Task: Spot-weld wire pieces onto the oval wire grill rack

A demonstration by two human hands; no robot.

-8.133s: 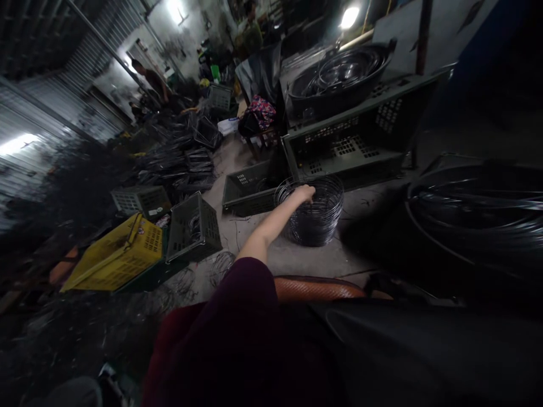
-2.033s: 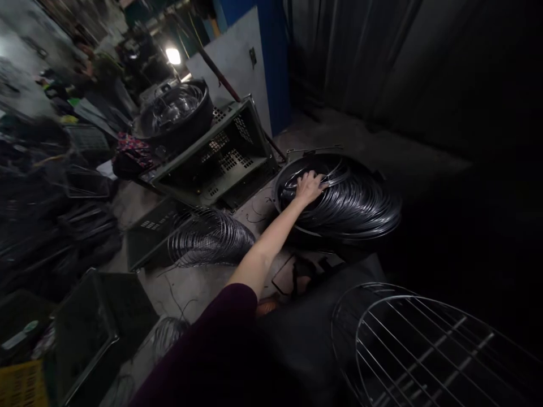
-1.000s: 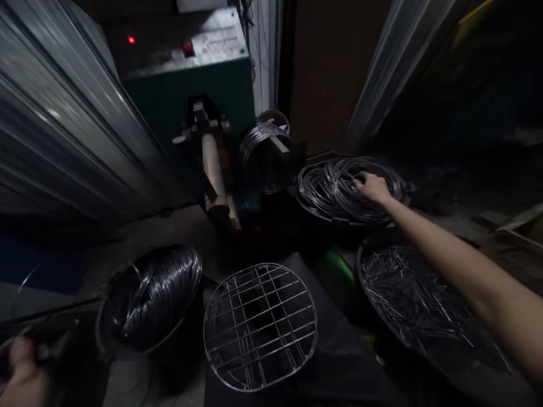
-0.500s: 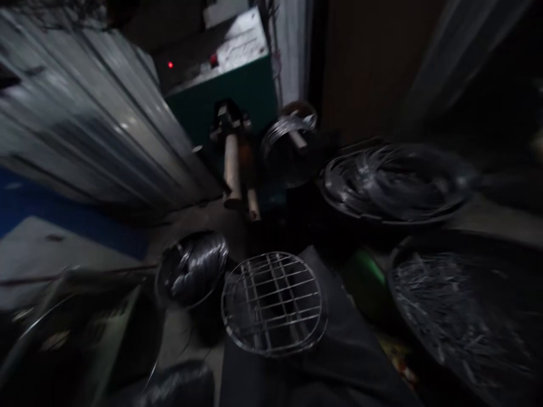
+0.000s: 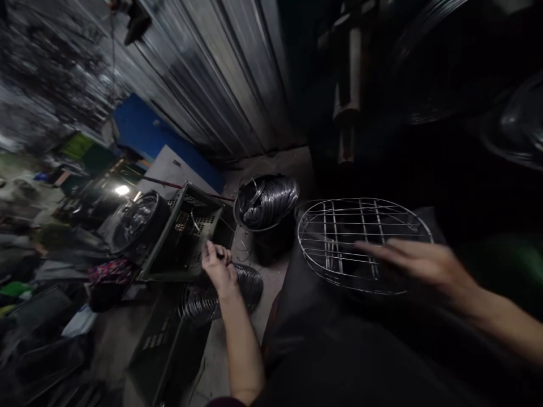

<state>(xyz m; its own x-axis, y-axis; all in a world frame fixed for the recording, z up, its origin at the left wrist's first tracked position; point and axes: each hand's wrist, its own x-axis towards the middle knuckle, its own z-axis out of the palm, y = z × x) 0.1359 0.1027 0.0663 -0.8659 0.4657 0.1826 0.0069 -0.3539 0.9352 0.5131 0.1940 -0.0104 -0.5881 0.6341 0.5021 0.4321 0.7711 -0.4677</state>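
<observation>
- Left hand (image 5: 218, 265): fingers curled, apparently pinching wire at the top of a stack of wire rings; exact grip hard to tell in the dim light.
- Stack of wire rings (image 5: 220, 294): dark, coiled, lying on its side on the floor, directly under the left hand and touching it.
- Right hand (image 5: 418, 263): blurred, fingers stretched out and spread, holding nothing; over the near edge of a round wire grid, contact not clear.
- Round wire grid (image 5: 360, 243): bright metal, circular rim with crossed bars, resting on a dark cloth-covered surface (image 5: 348, 350) in front of the person.
- Black bucket (image 5: 267, 217): on the floor just left of the grid, filled with shiny wire loops.
- Green crate (image 5: 186, 232): perforated plastic, tipped on its side, just behind the left hand.
- Black basin (image 5: 139, 217): round, tilted, left of the green crate, with wire inside.
- Second crate (image 5: 165, 339): dark, on the floor beside the stack of wire rings.
- Corrugated metal wall (image 5: 220, 73): behind the bucket, with a blue panel (image 5: 148, 133) at its foot.
</observation>
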